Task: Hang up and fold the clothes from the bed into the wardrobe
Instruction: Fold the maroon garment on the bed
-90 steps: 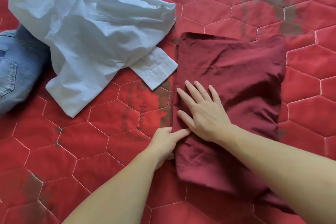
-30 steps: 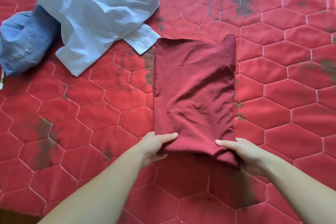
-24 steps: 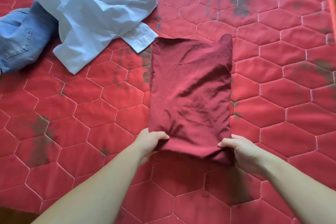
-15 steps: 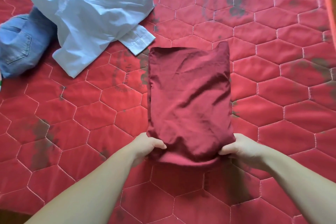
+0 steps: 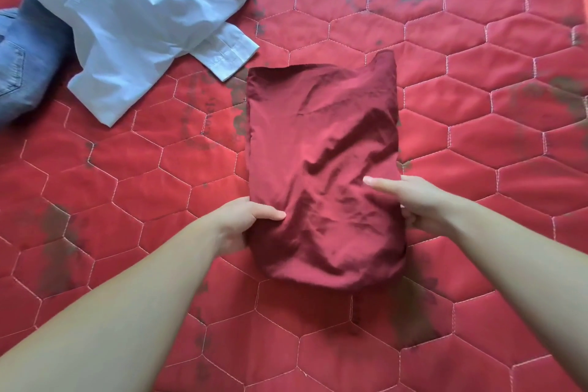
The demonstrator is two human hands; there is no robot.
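Head view: your left hand [image 5: 245, 219] and right hand [image 5: 413, 200] pinch the folded maroon garment [image 5: 321, 149].
Red hexagon-quilted bed cover [image 5: 477, 137], dark-stained; white shirt [image 5: 143, 9] and jeans [image 5: 22, 64] upper left.

Jeans [image 5: 22, 64] cut by left edge; white shirt [image 5: 136, 9] cut by top.

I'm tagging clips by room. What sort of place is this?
Probably a bedroom: a red quilted bedspread with loose clothes on it, a white shirt, jeans and a folded maroon garment.
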